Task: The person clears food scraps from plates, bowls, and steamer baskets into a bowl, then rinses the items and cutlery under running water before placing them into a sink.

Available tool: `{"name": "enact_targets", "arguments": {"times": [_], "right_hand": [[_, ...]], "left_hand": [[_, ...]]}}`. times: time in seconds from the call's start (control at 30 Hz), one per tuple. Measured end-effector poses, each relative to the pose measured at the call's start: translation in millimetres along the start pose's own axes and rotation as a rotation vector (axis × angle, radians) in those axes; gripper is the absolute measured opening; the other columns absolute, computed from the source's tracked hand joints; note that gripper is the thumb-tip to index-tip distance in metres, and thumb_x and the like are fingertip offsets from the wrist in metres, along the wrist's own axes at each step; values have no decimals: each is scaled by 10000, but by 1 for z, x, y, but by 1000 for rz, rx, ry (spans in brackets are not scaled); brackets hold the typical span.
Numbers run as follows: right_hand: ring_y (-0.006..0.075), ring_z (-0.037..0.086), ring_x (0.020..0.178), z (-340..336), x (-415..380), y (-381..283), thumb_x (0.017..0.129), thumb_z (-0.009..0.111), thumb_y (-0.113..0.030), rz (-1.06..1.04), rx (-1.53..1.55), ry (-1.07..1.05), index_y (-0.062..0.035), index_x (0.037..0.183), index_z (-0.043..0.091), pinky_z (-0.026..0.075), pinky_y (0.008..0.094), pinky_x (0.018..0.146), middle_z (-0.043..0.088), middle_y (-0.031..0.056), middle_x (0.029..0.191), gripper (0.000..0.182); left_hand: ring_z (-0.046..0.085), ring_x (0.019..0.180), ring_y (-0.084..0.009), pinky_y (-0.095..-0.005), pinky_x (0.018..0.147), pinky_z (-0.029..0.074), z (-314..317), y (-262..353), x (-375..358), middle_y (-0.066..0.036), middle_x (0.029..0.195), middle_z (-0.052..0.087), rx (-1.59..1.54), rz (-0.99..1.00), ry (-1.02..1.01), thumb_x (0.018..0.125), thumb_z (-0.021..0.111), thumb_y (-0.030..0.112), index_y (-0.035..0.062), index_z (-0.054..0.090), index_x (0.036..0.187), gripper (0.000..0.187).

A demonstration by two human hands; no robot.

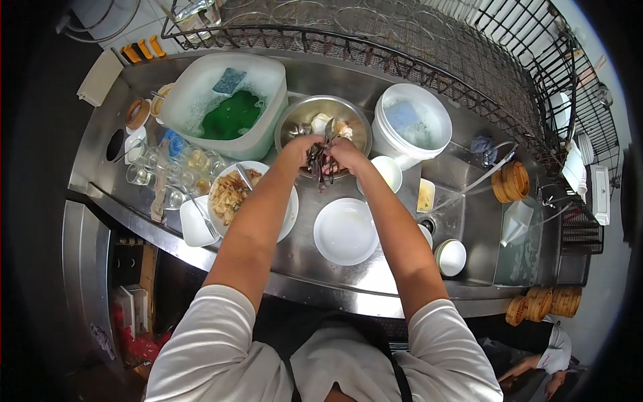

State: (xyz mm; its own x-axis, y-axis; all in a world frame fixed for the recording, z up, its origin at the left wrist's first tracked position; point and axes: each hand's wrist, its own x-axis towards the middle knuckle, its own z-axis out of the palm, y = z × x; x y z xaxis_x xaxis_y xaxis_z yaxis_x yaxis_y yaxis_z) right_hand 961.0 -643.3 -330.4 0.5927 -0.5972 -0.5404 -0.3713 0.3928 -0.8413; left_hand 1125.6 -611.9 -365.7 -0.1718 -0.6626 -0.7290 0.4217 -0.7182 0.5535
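Note:
Over a steel bowl (362, 120), both my hands are closed around a bundle of cutlery (320, 164), its handles pointing down toward me. My left hand (303, 149) grips it from the left and my right hand (345, 154) from the right; the fingers are partly hidden. Inside the bowl lie more metal pieces and whitish items I cannot make out. Just below the bowl sits a white plate (346, 231). Beside my left forearm, a large plate (287, 224) carries leftover food (230, 195) and a utensil.
A tub of green soapy water with a sponge (230, 80) stands left of the bowl, a white bucket (395, 144) right of it. Several glasses (199, 161) crowd the left counter. A wire rack (375, 47) runs along the back. Bamboo steamers (510, 182) and a hose lie right; another person's arm (522, 367) shows lower right.

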Motion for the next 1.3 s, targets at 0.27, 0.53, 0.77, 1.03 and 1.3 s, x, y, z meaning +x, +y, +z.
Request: {"name": "enact_targets", "arguments": {"times": [0.27, 0.53, 0.77, 1.03, 1.3], "right_hand": [[162, 611, 562, -6, -15, -11, 914, 549, -109, -60, 100, -38, -2, 970, 597, 454, 265, 456, 682, 138, 819, 130], [65, 444, 456, 11, -55, -18, 916, 634, -235, -120, 159, 68, -47, 992, 611, 311, 229, 389, 694, 80, 757, 203], [80, 544, 526, 14, -62, -25, 856, 738, -198, -330, 343, 177, -48, 889, 634, 357, 235, 437, 660, 54, 709, 186], [60, 424, 436, 29, -45, -34, 889, 709, -226, -442, 360, 129, -58, 887, 639, 287, 230, 382, 550, -17, 625, 182], [190, 584, 551, -14, -41, -50, 971, 556, -375, -482, 162, 461, -41, 913, 693, 443, 340, 514, 608, 82, 641, 366]], "left_hand": [[632, 560, -207, -345, 506, 541, 32, 17, -47, -85, 677, 631, 233, 61, -58, 910, 608, 212, 55, 600, 762, 216], [632, 565, -168, -306, 480, 534, 2, 6, -27, -32, 644, 581, 252, 121, 125, 849, 699, 167, 27, 645, 832, 151], [657, 631, -171, -298, 539, 557, 38, 16, -107, -60, 699, 621, 252, 256, 199, 842, 656, 100, 5, 622, 942, 142], [612, 627, -146, -284, 537, 524, 47, -14, -118, -53, 832, 644, -188, 505, 77, 846, 698, 125, 93, 515, 1027, 259], [606, 616, -134, -268, 515, 502, 35, -36, -111, -64, 875, 668, -189, 638, -46, 800, 740, 51, 104, 514, 1109, 386]]}}
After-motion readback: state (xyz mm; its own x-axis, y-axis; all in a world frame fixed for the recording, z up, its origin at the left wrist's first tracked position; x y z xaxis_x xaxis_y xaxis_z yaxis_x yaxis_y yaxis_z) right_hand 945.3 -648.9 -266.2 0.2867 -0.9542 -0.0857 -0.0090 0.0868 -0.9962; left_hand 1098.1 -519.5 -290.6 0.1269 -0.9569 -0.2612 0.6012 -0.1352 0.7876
